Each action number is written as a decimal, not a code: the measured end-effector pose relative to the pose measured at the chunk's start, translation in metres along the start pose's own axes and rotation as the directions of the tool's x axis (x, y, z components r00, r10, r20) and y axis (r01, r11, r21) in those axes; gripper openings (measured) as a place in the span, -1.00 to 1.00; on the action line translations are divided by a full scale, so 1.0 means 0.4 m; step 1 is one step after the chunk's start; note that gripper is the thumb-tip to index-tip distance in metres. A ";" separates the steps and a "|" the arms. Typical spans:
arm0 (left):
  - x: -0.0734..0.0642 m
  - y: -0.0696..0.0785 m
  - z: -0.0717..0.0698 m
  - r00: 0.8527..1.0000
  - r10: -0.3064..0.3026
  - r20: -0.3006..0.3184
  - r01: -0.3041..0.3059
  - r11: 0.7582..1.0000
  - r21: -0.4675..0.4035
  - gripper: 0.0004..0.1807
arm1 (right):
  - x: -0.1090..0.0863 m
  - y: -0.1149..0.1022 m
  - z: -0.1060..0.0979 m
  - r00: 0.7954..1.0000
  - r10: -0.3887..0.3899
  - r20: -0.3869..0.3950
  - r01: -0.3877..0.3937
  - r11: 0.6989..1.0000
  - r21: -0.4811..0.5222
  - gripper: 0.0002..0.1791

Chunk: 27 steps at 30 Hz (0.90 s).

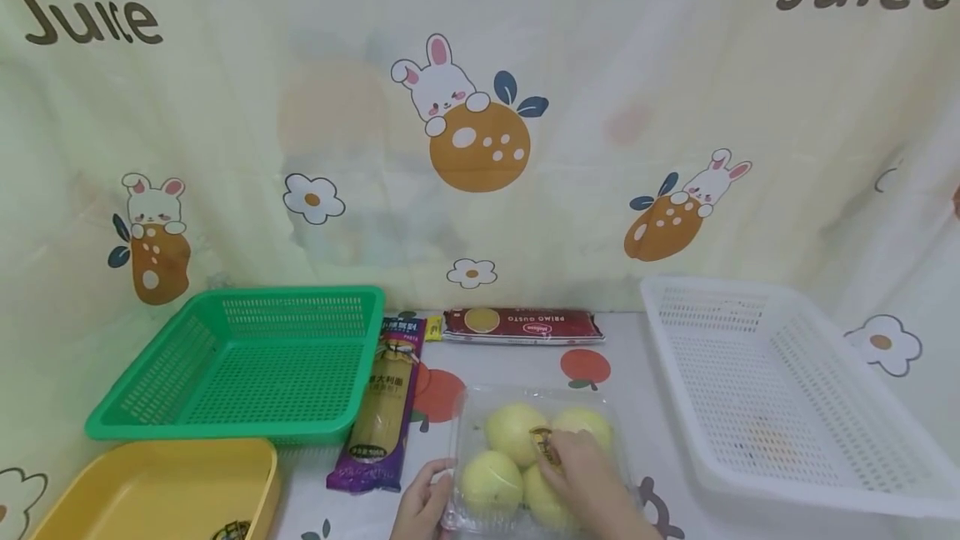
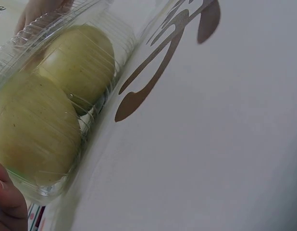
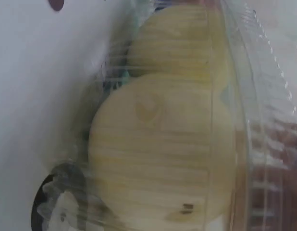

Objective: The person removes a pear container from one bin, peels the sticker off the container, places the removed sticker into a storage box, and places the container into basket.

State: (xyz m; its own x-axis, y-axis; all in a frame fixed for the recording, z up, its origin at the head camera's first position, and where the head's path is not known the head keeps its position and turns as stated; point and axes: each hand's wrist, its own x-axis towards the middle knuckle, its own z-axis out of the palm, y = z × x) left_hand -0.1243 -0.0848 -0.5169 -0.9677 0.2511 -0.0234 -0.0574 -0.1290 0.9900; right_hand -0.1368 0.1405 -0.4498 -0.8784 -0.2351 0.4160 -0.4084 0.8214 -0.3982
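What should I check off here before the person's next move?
1. Left hand touching clear plastic container: ok, at its left side.
2. Four yellow-green fruits inside: ok.
3. Black-and-gold label at the fingertips of the right hand: ok.
4. Label flat on lid: cannot tell; that hand partly covers it.
5. Lid latched: cannot tell from these views.
6. Purple pasta pack apart from container: ok, gap visible.

Head view: soft, even light, low contrast; curtain (image 1: 570, 223) slightly hazy, faint shading in its folds. White basket (image 1: 817, 497) stretches toward the right edge. Small glints on clear container (image 1: 470, 422). Left wrist: dimmer, grey, darkening lower right. Right wrist: blurred, washed out, pale glare streaks across plastic.
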 end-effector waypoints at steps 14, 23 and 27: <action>-0.001 -0.001 0.002 0.997 -0.071 -0.010 0.071 0.997 -0.023 -0.55 | -0.011 0.011 0.002 0.998 0.010 -0.067 -0.002 0.994 0.108 -0.62; 0.005 -0.010 -0.004 1.000 -0.018 0.014 0.018 0.999 -0.032 -0.56 | -0.014 0.016 0.001 0.997 0.028 -0.069 -0.019 0.991 0.135 -0.60; 0.006 -0.013 -0.004 0.999 -0.036 0.017 0.037 0.997 -0.063 -0.55 | -0.017 0.017 -0.002 0.996 0.074 -0.046 -0.065 0.983 0.174 -0.60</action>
State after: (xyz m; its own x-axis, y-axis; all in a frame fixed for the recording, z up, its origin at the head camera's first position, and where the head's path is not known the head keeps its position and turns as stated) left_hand -0.1266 -0.0852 -0.5222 -0.9606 0.2722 -0.0563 -0.1082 -0.1794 0.9778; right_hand -0.1334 0.1481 -0.4545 -0.8938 -0.1499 0.4227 -0.3877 0.7319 -0.5603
